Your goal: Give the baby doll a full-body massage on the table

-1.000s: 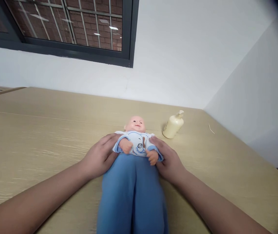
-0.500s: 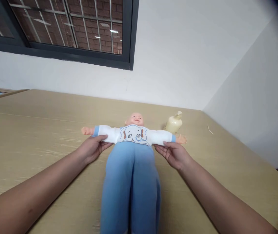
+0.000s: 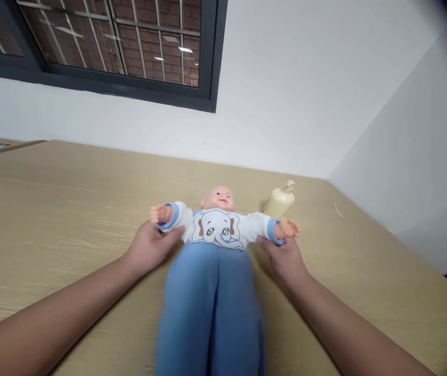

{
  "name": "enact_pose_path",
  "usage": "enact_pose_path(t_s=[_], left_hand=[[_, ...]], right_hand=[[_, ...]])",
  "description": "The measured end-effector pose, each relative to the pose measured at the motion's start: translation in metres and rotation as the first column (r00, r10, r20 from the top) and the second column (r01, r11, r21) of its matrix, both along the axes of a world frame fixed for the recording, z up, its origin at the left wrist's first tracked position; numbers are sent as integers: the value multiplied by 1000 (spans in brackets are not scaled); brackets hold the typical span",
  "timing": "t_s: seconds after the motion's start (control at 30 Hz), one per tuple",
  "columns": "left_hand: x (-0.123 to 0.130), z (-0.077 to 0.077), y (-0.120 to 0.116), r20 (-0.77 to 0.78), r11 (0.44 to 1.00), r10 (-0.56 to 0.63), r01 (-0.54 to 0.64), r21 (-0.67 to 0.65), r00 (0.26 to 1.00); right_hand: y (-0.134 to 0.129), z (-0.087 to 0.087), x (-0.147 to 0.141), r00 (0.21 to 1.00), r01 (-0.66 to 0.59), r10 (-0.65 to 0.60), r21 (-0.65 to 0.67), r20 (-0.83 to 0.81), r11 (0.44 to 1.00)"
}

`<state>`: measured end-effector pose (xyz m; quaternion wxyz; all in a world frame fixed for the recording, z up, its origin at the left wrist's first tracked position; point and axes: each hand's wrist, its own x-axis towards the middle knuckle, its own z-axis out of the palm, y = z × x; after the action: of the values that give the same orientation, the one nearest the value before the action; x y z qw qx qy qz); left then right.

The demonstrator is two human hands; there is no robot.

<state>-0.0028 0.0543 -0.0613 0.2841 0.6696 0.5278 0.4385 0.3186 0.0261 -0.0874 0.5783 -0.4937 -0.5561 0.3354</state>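
A baby doll (image 3: 216, 230) lies on its back on the wooden table (image 3: 70, 219), head toward the wall. It wears a white top with blue cuffs and an elephant picture, and blue trousers (image 3: 211, 303). My left hand (image 3: 152, 245) is closed around the doll's sleeved arm on the left, thumb on the near side, other fingers mostly hidden behind it. On the other side, my right hand (image 3: 284, 256) grips the doll's right-side arm near the cuff, its fingers partly hidden under the sleeve. Both doll arms are bent up, palms showing.
A cream pump bottle (image 3: 281, 202) stands behind the doll's arm on the right. Farther right lies a thin pale strip (image 3: 338, 210). White walls (image 3: 278, 104) meet the table's back and right side, with a barred window (image 3: 129, 47) above.
My hands have raised the doll's arms from lying straight out sideways to tilted upward and inward. The hands moved slightly, and the bottle stayed in place.
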Motion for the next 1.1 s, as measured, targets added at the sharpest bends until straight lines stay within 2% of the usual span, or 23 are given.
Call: enact_pose_path(t_s=[0.07, 0.13, 0.27, 0.43, 0.57, 0.7, 0.8, 0.9, 0.97, 1.0, 1.03, 1.1], left_hand=[[3, 5, -8, -128, 996, -30, 41, 81, 991], [6, 9, -13, -259, 978, -90, 134, 158, 962], [8, 12, -13, -495, 917, -172, 323, 235, 852], [7, 9, -8, -639, 881, -196, 420, 218, 744], [8, 8, -8, -660, 871, -203, 441, 215, 723], [9, 12, -7, -517, 903, -217, 371, 215, 828], [6, 11, -2, -376, 967, -147, 212, 139, 915], [-1, 3, 8, -224, 999, -26, 33, 29, 974], [-5, -3, 16, -17, 998, 0, -2, -66, 1000], [-6, -6, 20, 136, 992, 2, 15, -127, 991], [-7, -9, 23, 307, 980, 7, 54, -192, 952], [-7, -13, 29, 586, 943, 44, 160, -291, 809]], right_hand=[[-8, 4, -5, 984, -15, 6, 50, 179, 999], [-15, 8, -10, 957, -79, 47, 99, 286, 992], [-22, 14, -19, 853, -244, 111, 203, 510, 948], [-22, 17, -18, 692, -366, 148, 167, 706, 916], [-21, 15, -18, 654, -375, 144, 153, 743, 914], [-18, 12, -16, 769, -267, 100, 174, 632, 948], [-11, 11, -7, 884, -148, 93, 85, 459, 985], [-2, 9, 3, 987, -58, 61, -24, 146, 998], [5, 6, 8, 988, -51, 36, -100, -151, 994], [7, 5, 9, 957, -70, 28, -138, -287, 988], [10, 4, 10, 918, -94, 16, -177, -397, 980], [15, 2, 13, 855, -137, -20, -264, -518, 955]])
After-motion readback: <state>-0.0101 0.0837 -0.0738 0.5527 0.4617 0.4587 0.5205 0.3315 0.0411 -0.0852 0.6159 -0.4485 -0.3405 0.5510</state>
